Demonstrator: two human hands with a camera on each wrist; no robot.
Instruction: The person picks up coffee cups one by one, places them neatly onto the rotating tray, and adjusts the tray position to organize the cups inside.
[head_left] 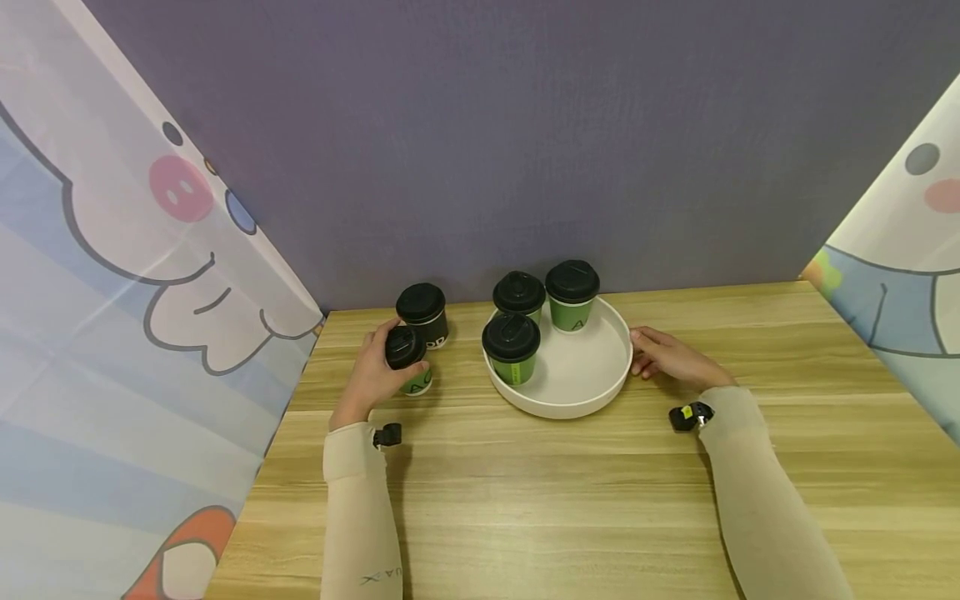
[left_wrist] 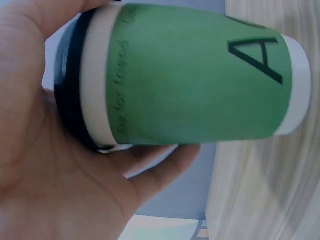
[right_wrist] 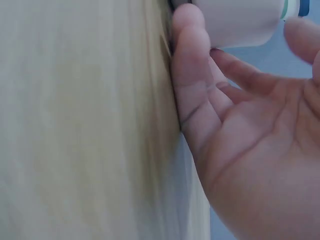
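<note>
My left hand (head_left: 372,372) grips a green paper cup (head_left: 417,383) near its black lid, at the left of the table. In the left wrist view the green cup (left_wrist: 200,75) shows a large letter A, its white base close to the wood. Right behind it stands a black paper cup (head_left: 427,323) with a black lid. My right hand (head_left: 675,360) lies beside the round white tray (head_left: 581,375), its fingertips at the tray's right wall. Fairly straight fingers (right_wrist: 192,75) and the white wall (right_wrist: 245,20) meet in the right wrist view.
Three lidded green cups stand in the tray: one at the front left (head_left: 513,371), one behind it (head_left: 519,292) and one at the back (head_left: 572,312). A grey-purple panel (head_left: 510,150) rises along the back edge of the wooden table (head_left: 525,500). Printed cartoon curtains (head_left: 112,333) hang at both sides.
</note>
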